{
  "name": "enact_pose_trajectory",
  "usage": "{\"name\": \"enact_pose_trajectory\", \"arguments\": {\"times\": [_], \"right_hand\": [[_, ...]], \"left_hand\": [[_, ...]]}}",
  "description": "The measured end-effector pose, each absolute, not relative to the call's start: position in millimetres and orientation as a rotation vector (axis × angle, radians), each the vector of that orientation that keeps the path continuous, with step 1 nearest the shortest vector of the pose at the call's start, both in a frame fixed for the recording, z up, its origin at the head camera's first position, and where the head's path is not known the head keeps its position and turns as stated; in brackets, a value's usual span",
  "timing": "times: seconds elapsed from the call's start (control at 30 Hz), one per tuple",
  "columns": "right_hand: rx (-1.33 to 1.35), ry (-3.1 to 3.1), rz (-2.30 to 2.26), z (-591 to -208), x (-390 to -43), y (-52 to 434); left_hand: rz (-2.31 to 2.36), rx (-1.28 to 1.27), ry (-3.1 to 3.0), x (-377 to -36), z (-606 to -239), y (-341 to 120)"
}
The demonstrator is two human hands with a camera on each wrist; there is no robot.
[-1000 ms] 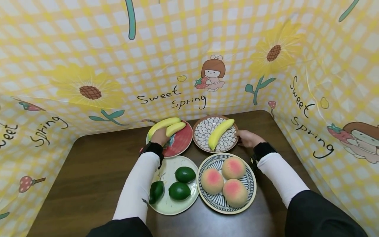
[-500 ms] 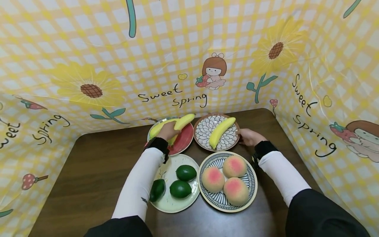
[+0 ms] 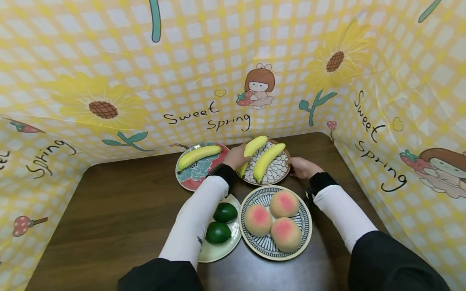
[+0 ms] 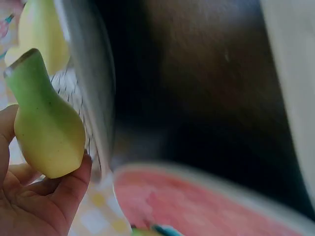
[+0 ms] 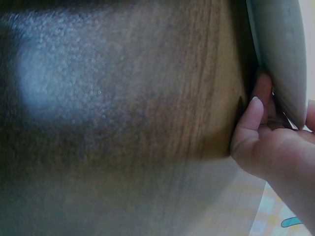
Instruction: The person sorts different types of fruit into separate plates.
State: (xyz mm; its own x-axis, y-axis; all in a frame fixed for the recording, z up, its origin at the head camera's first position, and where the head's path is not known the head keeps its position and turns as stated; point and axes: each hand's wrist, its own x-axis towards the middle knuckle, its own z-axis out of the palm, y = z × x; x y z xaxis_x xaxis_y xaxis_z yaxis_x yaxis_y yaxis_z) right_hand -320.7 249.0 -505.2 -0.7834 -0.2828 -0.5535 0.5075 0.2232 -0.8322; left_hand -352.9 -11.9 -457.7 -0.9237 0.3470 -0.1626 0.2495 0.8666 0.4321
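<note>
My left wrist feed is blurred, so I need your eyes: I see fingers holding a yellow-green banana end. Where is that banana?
Observer: The left hand holds the yellow plastic banana over the brown-rimmed petal-patterned plate, beside a second banana lying on it.
Operator: Is the other hand busy?
Observer: The right hand grips that plate's rim on its own side.
Operator: What lies on the red plate?
Observer: A single yellow banana lies on the red floral plate.
</note>
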Motion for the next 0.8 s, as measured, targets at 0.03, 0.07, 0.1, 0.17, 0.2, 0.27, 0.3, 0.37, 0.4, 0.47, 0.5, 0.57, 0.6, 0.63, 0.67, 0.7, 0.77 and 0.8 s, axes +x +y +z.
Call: {"name": "enact_pose_trajectory", "arguments": {"times": [0.03, 0.07, 0.1, 0.17, 0.2, 0.27, 0.3, 0.37, 0.4, 0.47, 0.5, 0.57, 0.6, 0.63, 0.67, 0.7, 0.77, 0.8], "right_hand": [[0.2, 1.877, -1.625, -505, -321, 247], [0.19, 1.877, -1.623, -505, -321, 245], [0.179, 1.878, -1.62, -504, -321, 243], [0.166, 1.87, -1.618, -502, -321, 238], [0.162, 1.863, -1.622, -501, -322, 236], [0.154, 1.854, -1.629, -498, -322, 232], [0.152, 1.851, -1.635, -497, -323, 231], [0.151, 1.851, -1.648, -495, -325, 230], [0.147, 1.855, -1.652, -495, -326, 230], [0.141, 1.865, -1.649, -495, -328, 230], [0.137, 1.87, -1.645, -495, -329, 231], [0.133, 1.877, -1.629, -496, -330, 232], [0.134, 1.878, -1.622, -497, -331, 232], [0.136, 1.883, -1.612, -498, -331, 233], [0.138, 1.89, -1.6, -498, -331, 233], [0.153, 1.873, -1.606, -531, -353, 243], [0.183, 1.842, -1.62, -590, -390, 260], [0.191, 1.83, -1.63, -617, -406, 267]], "left_hand": [[0.599, 0.447, 2.808, -352, -458, -9], [0.584, 0.438, 2.812, -351, -458, -8], [0.568, 0.425, 2.811, -350, -458, -7], [0.551, 0.391, 2.808, -349, -460, -5], [0.547, 0.373, 2.804, -349, -461, -5], [0.529, 0.349, 2.8, -349, -463, -5], [0.525, 0.347, 2.8, -350, -464, -5], [0.527, 0.354, 2.799, -352, -466, -5], [0.529, 0.363, 2.796, -353, -467, -5], [0.541, 0.38, 2.776, -354, -467, -6], [0.551, 0.386, 2.76, -354, -467, -6], [0.573, 0.402, 2.719, -353, -466, -6], [0.579, 0.416, 2.699, -352, -465, -6], [0.584, 0.432, 2.678, -351, -465, -5], [0.583, 0.45, 2.66, -349, -464, -4], [0.586, 0.468, 2.645, -348, -465, -2], [0.586, 0.528, 2.632, -344, -467, 1], [0.585, 0.551, 2.63, -342, -469, 2]]}}
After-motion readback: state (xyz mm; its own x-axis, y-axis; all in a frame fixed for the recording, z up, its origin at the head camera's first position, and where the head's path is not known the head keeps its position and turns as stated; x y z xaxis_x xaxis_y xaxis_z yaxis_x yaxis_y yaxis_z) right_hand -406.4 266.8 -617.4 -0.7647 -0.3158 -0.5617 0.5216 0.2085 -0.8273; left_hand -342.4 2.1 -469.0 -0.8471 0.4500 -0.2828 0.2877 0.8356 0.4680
